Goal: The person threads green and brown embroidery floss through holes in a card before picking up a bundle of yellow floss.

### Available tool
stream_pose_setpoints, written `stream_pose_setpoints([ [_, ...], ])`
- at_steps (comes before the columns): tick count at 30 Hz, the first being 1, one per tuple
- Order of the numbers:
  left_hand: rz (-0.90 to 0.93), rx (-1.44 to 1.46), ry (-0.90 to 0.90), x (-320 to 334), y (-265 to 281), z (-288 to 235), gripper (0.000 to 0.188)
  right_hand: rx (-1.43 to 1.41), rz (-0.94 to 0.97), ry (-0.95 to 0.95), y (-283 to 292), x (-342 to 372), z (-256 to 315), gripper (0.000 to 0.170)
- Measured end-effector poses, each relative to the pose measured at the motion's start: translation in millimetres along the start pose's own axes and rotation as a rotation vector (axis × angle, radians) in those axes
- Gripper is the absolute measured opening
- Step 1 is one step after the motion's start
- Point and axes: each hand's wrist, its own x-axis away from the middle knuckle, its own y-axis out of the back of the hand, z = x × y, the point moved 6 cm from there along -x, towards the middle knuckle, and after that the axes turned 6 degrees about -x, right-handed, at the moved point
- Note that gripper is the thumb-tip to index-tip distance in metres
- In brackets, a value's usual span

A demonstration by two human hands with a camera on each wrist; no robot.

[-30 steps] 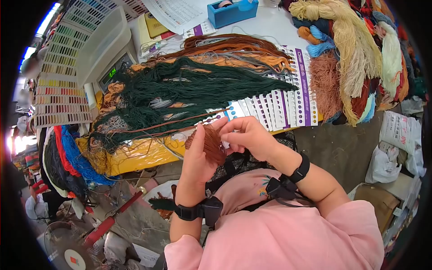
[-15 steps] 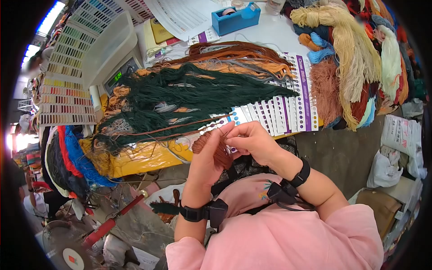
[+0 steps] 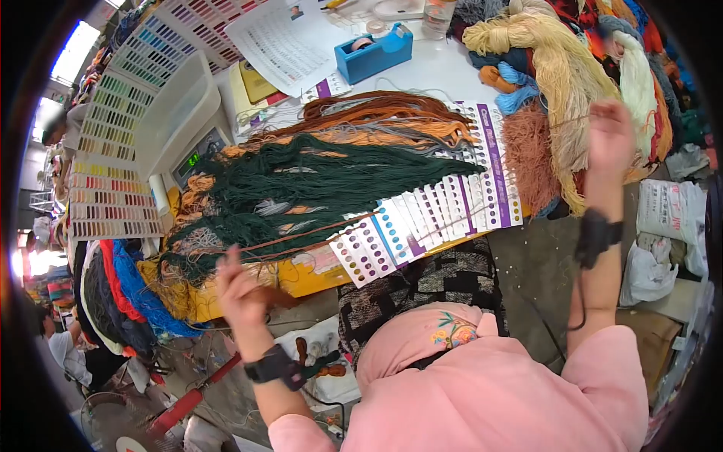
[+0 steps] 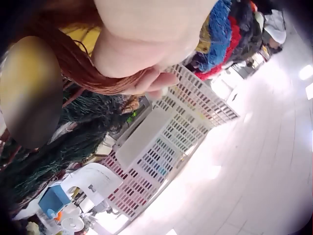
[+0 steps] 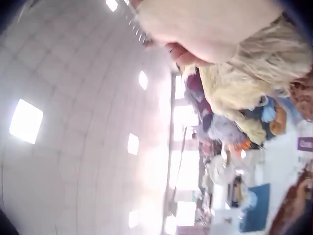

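Off the table's front left, my left hand (image 3: pixel 242 295) holds a skein of reddish-brown yarn (image 4: pixel 80 68); in the left wrist view its strands run into the curled fingers. My right hand (image 3: pixel 610 142) is raised far out to the right, before the cream yarn hank (image 3: pixel 576 83). Its fingers curl in the right wrist view, and a thin brown strand (image 3: pixel 572 119) shows at the fingertips in the head view. Dark green yarn (image 3: pixel 339 169) lies spread over the table between the hands, with brown and orange yarn (image 3: pixel 392 113) behind it.
Purple-and-white shade cards (image 3: pixel 493 166) lie along the table's right side. A scale (image 3: pixel 192 158) with a white tray stands at the left before a large colour chart (image 3: pixel 117 158). A blue tape dispenser (image 3: pixel 374 54) sits at the back. Plastic bags (image 3: pixel 649 271) are at the right.
My hands, together over the brown skein before, have parted widely. The left has moved left with the skein; the right has swung far right and up. The shade cards at the front are uncovered.
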Motion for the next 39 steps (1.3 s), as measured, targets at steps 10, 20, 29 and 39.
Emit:
stream_pose_setpoints([
  [10, -0.212, -1.522, 0.379, -86.5, 16.5, 206.2, 0.013, 1.042, 0.601, -0.087, -109.9, 201.6, -185.3, 0.006],
  [20, -0.244, -1.378, 0.269, -78.6, 4.0, 192.5, 0.008, 1.058, 0.880, 0.104, -132.4, 223.4, -171.3, 0.038],
  [29, -0.289, -0.748, 0.263, -69.0, 16.9, 174.9, 0.013, 0.936, 0.794, -0.070, -124.9, 215.6, -179.3, 0.021],
  [39, 0.021, -1.716, 0.318, -74.2, -17.3, 185.6, 0.019, 0.683, 0.538, -0.470, -104.6, 210.2, -197.1, 0.016],
])
